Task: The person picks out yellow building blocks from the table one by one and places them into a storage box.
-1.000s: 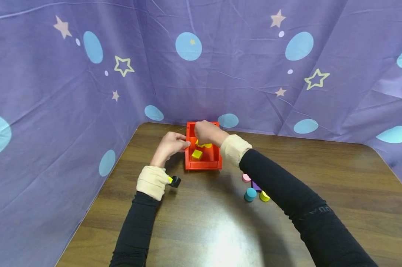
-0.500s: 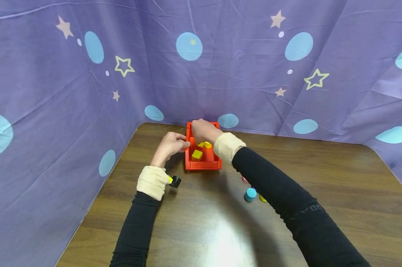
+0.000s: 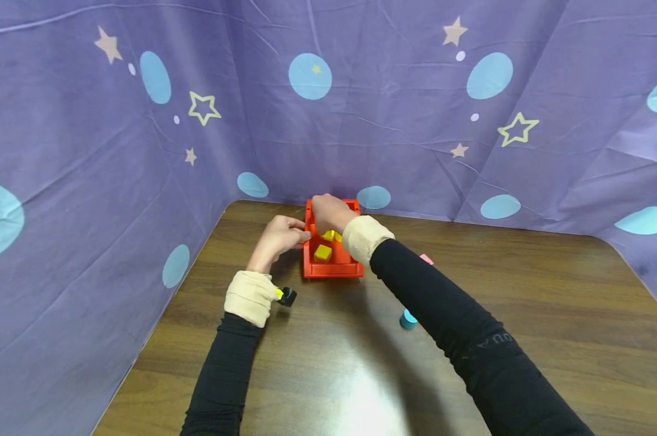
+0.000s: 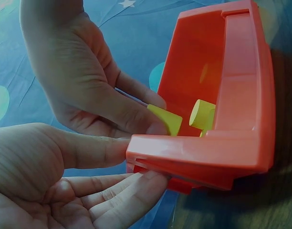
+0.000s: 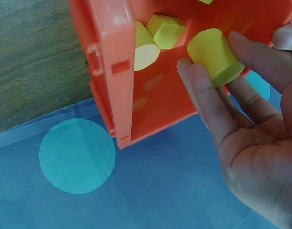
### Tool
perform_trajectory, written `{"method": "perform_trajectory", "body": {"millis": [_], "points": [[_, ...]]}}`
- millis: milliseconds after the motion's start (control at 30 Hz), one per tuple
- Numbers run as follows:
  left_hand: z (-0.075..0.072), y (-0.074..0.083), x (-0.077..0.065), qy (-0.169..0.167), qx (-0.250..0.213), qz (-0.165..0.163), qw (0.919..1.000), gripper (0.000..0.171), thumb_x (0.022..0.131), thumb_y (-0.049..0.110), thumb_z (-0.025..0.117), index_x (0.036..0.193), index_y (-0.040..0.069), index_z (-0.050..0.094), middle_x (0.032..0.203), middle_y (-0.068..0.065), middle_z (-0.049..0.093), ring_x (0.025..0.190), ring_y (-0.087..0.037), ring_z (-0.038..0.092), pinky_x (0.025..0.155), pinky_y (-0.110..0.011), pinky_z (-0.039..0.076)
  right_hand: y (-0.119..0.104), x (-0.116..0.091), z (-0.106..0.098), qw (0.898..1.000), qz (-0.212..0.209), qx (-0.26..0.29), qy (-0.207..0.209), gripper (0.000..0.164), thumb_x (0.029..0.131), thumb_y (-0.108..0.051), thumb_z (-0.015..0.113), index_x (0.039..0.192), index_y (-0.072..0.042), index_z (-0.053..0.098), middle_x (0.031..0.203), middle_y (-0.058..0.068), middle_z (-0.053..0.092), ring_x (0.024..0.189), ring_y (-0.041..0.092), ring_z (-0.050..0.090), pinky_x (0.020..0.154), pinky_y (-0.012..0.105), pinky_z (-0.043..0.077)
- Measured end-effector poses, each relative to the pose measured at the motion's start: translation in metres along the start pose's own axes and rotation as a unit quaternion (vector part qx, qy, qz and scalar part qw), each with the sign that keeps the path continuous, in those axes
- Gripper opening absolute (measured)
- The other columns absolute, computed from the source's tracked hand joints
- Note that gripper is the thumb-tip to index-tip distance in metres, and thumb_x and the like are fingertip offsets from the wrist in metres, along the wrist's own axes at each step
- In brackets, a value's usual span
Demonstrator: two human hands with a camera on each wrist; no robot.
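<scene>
A red plastic bin (image 3: 333, 270) stands at the back of the table. On its left wall, my left hand (image 3: 279, 239) grips the rim, thumb on top and fingers below, as the left wrist view shows. My right hand (image 3: 330, 215) reaches over the bin's far part. Between its thumb and fingers it holds a yellow cylinder block (image 5: 214, 56). Other yellow blocks lie inside the bin: a many-sided one (image 5: 166, 31) and another cylinder (image 5: 146, 52). Nearer the bin's front is a yellow block (image 3: 323, 253). The right hand hides part of the bin in the head view.
A blue cylinder (image 3: 407, 320) and a pink block (image 3: 426, 259) lie on the wooden table (image 3: 306, 363), partly covered by the right sleeve (image 3: 448, 303). A purple patterned curtain (image 3: 361, 121) hangs along the table's back and left edges.
My right hand has shifted slightly left over the bin, its forearm swinging left. The sleeve now covers several loose blocks, while a pink block shows beyond it. The left hand stays put.
</scene>
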State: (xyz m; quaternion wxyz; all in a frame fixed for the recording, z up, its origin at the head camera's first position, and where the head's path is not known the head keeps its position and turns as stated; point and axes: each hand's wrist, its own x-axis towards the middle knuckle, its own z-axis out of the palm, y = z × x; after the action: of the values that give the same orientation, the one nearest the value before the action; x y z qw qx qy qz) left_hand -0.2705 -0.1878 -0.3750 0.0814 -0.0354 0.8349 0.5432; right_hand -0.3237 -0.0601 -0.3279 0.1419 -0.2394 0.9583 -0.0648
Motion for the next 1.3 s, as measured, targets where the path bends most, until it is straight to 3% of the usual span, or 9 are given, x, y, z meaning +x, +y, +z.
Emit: {"method": "perform_trajectory", "body": {"millis": [333, 633, 1300], "points": [[0.002, 0.0, 0.0, -0.001, -0.004, 0.0, 1.0, 0.033, 0.086, 0.007, 0.061, 0.116, -0.007, 0.06, 0.113, -0.021, 0.064, 0.082, -0.021, 0.068, 0.081, -0.037, 0.058, -0.001, 0.003, 0.009, 1.0, 0.01, 0.001, 0.002, 0.009, 0.074, 0.001, 0.061, 0.075, -0.008, 0.058, 0.081, 0.004, 0.052, 0.072, 0.018, 0.044, 0.048, 0.025, 0.035], [0.002, 0.0, 0.001, -0.005, -0.009, -0.004, 0.9999, 0.034, 0.086, 0.005, 0.061, 0.118, -0.007, 0.059, 0.119, -0.022, 0.061, 0.092, -0.027, 0.067, 0.086, -0.039, 0.056, 0.0, 0.011, 0.02, 1.0, 0.023, 0.005, -0.017, 0.005, 0.078, -0.003, 0.064, 0.08, -0.008, 0.063, 0.079, 0.004, 0.054, 0.067, 0.018, 0.045, 0.046, 0.025, 0.037], [0.0, 0.0, 0.002, -0.005, -0.009, -0.005, 0.9999, 0.034, 0.086, 0.004, 0.06, 0.118, -0.007, 0.059, 0.118, -0.022, 0.06, 0.094, -0.028, 0.066, 0.085, -0.039, 0.056, -0.001, 0.013, 0.023, 0.999, 0.028, 0.014, -0.035, 0.011, 0.075, 0.0, 0.064, 0.081, -0.008, 0.061, 0.082, 0.006, 0.052, 0.068, 0.018, 0.044, 0.045, 0.024, 0.034]]}}
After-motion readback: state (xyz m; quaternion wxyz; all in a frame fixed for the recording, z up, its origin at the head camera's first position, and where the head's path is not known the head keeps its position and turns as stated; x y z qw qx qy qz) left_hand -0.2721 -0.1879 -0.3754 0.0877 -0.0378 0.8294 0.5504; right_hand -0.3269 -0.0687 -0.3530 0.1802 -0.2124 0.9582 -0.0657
